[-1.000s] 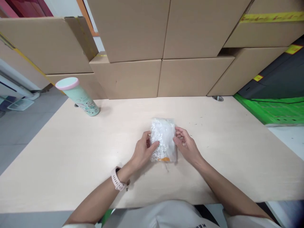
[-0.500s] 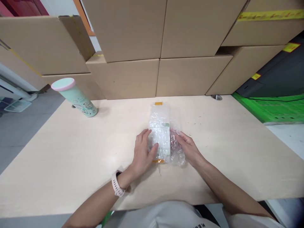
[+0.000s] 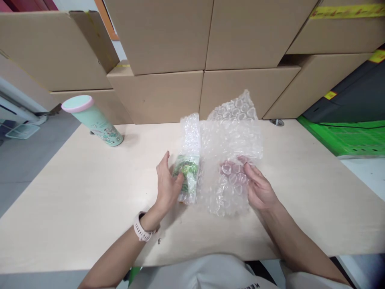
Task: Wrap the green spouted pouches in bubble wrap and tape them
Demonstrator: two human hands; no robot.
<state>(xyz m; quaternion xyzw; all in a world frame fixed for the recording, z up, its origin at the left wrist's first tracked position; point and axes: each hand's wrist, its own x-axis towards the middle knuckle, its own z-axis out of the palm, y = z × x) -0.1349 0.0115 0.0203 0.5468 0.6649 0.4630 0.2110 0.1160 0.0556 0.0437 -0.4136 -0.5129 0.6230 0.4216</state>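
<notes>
A small flat packet (image 3: 189,176) with a green printed face lies on the table, still covered by a layer of clear bubble wrap (image 3: 230,138). The loose wrap spreads out to the right and stands up at the back. My left hand (image 3: 168,182) is at the packet's left edge, thumb on its face and the fingers stretched apart. Fingers of my right hand (image 3: 261,186) pinch the right edge of the bubble wrap and hold it out; some fingers show pink through the plastic.
A mint tumbler with a pink rim (image 3: 100,126) stands at the back left of the table (image 3: 90,208). Cardboard boxes (image 3: 168,96) are stacked along the back edge. At the right are a green crate (image 3: 349,138) and a dark case (image 3: 345,96).
My right hand has drawn the bubble wrap out to the right, unfolding it. The packet has turned over from its white side to the green one, and my left hand moved left with it.
</notes>
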